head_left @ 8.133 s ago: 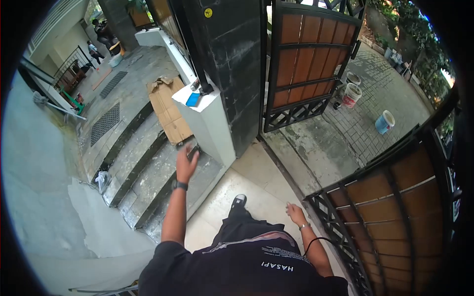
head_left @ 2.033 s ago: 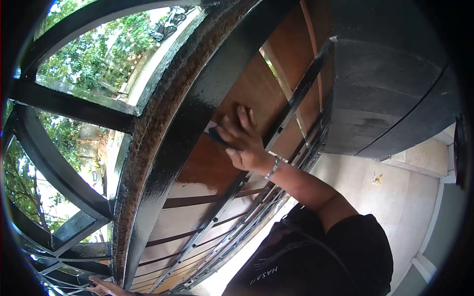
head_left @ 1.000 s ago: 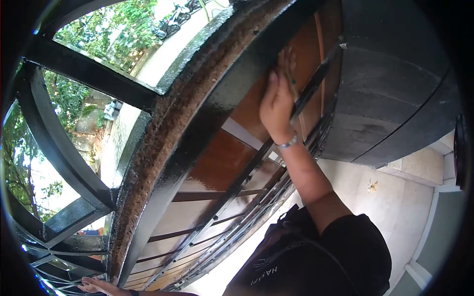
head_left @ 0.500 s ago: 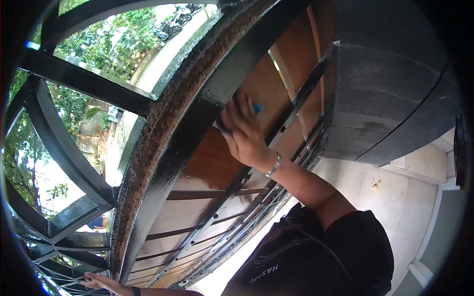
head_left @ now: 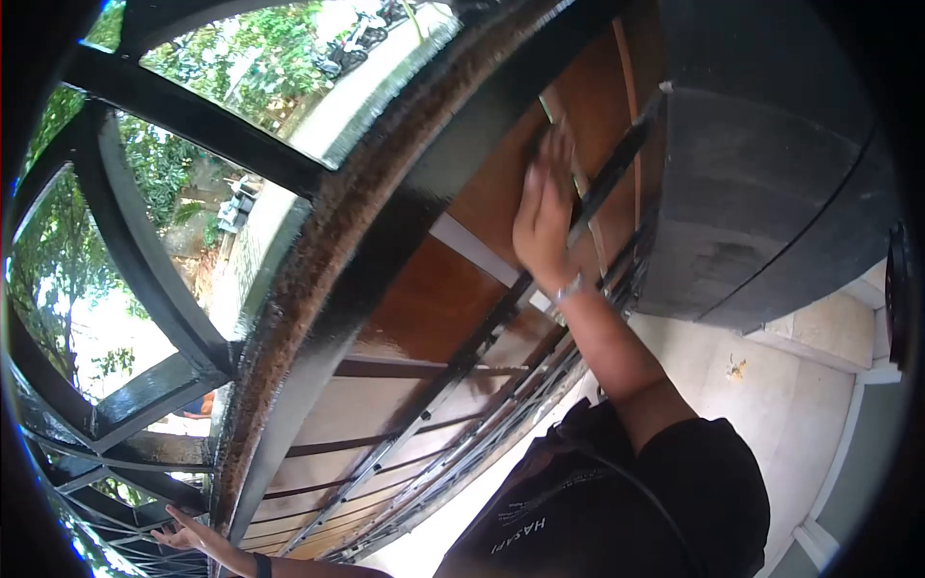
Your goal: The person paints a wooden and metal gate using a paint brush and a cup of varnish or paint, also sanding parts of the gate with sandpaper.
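Note:
My right hand, with a silver band at the wrist, presses against a glossy brown wooden panel set in a black metal frame. Its fingers are blurred and lie near a narrow gap between boards; whatever is beneath them is hidden. At the lower left, my left hand, a black band on its wrist, has its fingers spread beside the black metal bars. Nothing shows in that hand.
A rusty, rough edge runs along the frame. Dark rails cross the slats. To the right stand a dark curved surface and a pale tiled floor. Greenery and a motorcycle show beyond the bars.
My right hand has slid up and right across the panel, uncovering a pale strip between boards. The blue material seen by its fingers no longer shows. My left hand has shifted only slightly.

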Demonstrator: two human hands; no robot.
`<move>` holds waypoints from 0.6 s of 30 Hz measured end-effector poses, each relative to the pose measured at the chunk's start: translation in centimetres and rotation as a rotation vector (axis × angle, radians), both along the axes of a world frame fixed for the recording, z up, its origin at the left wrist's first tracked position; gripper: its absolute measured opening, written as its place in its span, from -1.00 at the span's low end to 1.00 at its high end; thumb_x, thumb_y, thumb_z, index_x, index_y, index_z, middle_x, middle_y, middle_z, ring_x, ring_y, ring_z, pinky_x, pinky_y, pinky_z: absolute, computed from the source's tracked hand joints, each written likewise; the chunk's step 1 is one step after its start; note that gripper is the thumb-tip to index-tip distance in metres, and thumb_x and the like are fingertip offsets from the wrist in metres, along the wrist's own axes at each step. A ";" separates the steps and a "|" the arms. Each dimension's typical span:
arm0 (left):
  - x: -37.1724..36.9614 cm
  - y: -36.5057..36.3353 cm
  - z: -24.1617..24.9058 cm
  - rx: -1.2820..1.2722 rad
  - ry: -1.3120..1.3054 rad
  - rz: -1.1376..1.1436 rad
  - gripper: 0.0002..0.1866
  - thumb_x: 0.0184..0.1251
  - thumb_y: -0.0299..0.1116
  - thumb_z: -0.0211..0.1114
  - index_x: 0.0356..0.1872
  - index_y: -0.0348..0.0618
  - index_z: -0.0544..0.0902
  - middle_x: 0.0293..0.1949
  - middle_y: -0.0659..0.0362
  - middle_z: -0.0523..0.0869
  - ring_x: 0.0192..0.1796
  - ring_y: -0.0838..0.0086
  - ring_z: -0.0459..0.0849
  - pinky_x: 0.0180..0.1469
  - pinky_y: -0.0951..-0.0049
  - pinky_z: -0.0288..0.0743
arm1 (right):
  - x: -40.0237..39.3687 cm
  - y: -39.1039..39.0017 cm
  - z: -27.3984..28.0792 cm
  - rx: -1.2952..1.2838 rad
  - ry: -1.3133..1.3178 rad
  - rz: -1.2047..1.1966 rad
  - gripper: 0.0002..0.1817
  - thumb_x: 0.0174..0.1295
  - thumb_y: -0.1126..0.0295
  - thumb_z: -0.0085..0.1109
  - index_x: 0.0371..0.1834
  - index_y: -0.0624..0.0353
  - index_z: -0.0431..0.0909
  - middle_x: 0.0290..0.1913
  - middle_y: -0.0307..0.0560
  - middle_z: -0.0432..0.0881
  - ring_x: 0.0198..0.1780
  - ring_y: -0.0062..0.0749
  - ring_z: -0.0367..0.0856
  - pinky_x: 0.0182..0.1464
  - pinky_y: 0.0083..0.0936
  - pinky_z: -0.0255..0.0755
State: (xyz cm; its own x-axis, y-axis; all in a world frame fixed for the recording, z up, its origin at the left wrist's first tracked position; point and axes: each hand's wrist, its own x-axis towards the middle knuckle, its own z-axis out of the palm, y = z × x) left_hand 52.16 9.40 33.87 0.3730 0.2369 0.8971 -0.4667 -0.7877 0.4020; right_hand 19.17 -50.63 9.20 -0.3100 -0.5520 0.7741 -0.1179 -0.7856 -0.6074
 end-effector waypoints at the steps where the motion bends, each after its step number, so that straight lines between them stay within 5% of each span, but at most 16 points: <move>1: 2.0 1.5 -0.1 0.058 -0.069 0.061 -0.02 0.22 0.06 0.44 0.50 -0.18 0.11 0.34 -0.18 0.26 0.27 0.08 0.42 0.19 0.06 0.51 | -0.4 -0.9 1.1 0.066 -0.010 0.008 -0.57 0.47 0.45 -0.14 0.32 0.47 0.33 0.48 0.37 0.18 0.53 0.23 0.09 0.52 -0.15 0.01; 2: 2.3 2.0 -0.2 0.076 -0.064 0.061 -0.02 0.22 0.06 0.44 0.50 -0.18 0.11 0.34 -0.18 0.26 0.27 0.08 0.42 0.19 0.06 0.51 | -0.2 0.0 1.5 0.084 -0.004 0.007 -0.57 0.47 0.45 -0.14 0.32 0.47 0.33 0.48 0.37 0.18 0.53 0.23 0.09 0.52 -0.15 0.01; 5: 4.3 4.1 -0.4 -0.165 0.161 -0.469 -0.12 0.26 -0.01 0.43 0.51 0.13 0.11 0.35 -0.08 0.21 0.24 0.15 0.44 0.17 0.03 0.53 | 1.2 4.4 2.7 -0.027 0.126 0.057 -0.60 0.47 0.44 -0.18 0.27 0.47 0.36 0.41 0.47 0.26 0.50 0.42 0.08 0.50 0.03 -0.02; 6: 5.2 5.4 -0.3 -0.161 0.164 -0.477 -0.12 0.26 -0.01 0.43 0.51 0.13 0.11 0.35 -0.08 0.21 0.24 0.15 0.44 0.17 0.03 0.53 | 1.0 5.3 0.9 -0.022 0.127 0.048 -0.60 0.47 0.44 -0.18 0.27 0.47 0.36 0.41 0.47 0.26 0.50 0.42 0.08 0.50 0.03 -0.02; 8: 4.9 4.4 -0.3 0.058 0.225 -0.429 -0.12 0.48 0.30 -0.09 0.57 -0.03 -0.13 0.51 -0.12 0.03 0.43 0.11 0.27 0.39 0.01 0.31 | 0.7 5.2 -2.6 -0.037 0.210 0.261 -0.55 0.39 0.47 -0.04 0.31 0.43 0.34 0.46 0.36 0.23 0.52 0.42 -0.01 0.50 0.17 -0.09; 9: 3.1 2.7 -0.5 0.046 0.252 -0.343 -0.16 0.50 0.29 -0.19 0.58 0.01 -0.16 0.55 -0.09 -0.04 0.46 0.13 0.24 0.44 -0.02 0.26 | 0.7 4.4 -2.9 0.030 0.109 0.198 -0.55 0.38 0.46 -0.01 0.31 0.42 0.35 0.44 0.38 0.24 0.54 0.37 -0.02 0.50 0.14 -0.05; 12: 4.0 4.0 -0.2 0.050 0.309 -0.424 -0.18 0.50 0.29 -0.18 0.58 0.04 -0.13 0.56 -0.08 -0.06 0.51 0.12 0.18 0.48 -0.04 0.20 | 1.2 1.0 0.9 0.053 -0.086 0.012 -0.62 0.46 0.46 -0.16 0.24 0.46 0.38 0.43 0.39 0.26 0.50 0.43 0.05 0.50 0.10 -0.05; 14: 6.1 5.6 -0.4 0.069 0.304 -0.444 -0.17 0.49 0.30 -0.19 0.58 0.03 -0.13 0.56 -0.07 -0.07 0.53 0.12 0.14 0.49 -0.06 0.17 | 1.6 3.3 2.9 0.163 -0.139 0.187 -0.59 0.45 0.49 -0.16 0.30 0.47 0.33 0.45 0.35 0.23 0.51 0.41 0.03 0.50 0.13 -0.04; 16: 6.4 6.8 0.2 0.094 0.296 -0.456 -0.16 0.49 0.31 -0.19 0.58 0.02 -0.13 0.56 -0.07 -0.07 0.55 0.12 0.11 0.51 -0.08 0.15 | 1.3 5.2 3.9 -0.138 0.179 0.125 -0.49 0.34 0.45 0.07 0.37 0.31 0.34 0.47 0.31 0.20 0.52 0.32 0.05 0.49 0.08 0.02; 18: 4.9 4.8 0.0 0.218 0.184 -0.251 -0.20 0.51 0.28 -0.25 0.59 0.06 -0.14 0.58 -0.01 -0.11 0.58 0.17 0.03 0.55 -0.13 0.03 | 1.2 4.8 -0.1 -0.165 0.233 0.174 -0.48 0.35 0.45 0.06 0.37 0.35 0.32 0.48 0.32 0.18 0.52 0.35 0.03 0.49 0.11 0.00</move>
State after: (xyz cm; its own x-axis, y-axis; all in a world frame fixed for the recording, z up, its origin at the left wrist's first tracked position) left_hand 57.06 14.18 33.84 0.5545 -0.0712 0.8291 -0.5915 -0.7345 0.3325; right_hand 20.38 -45.85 9.09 -0.0263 -0.4428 0.8962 -0.0937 -0.8915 -0.4433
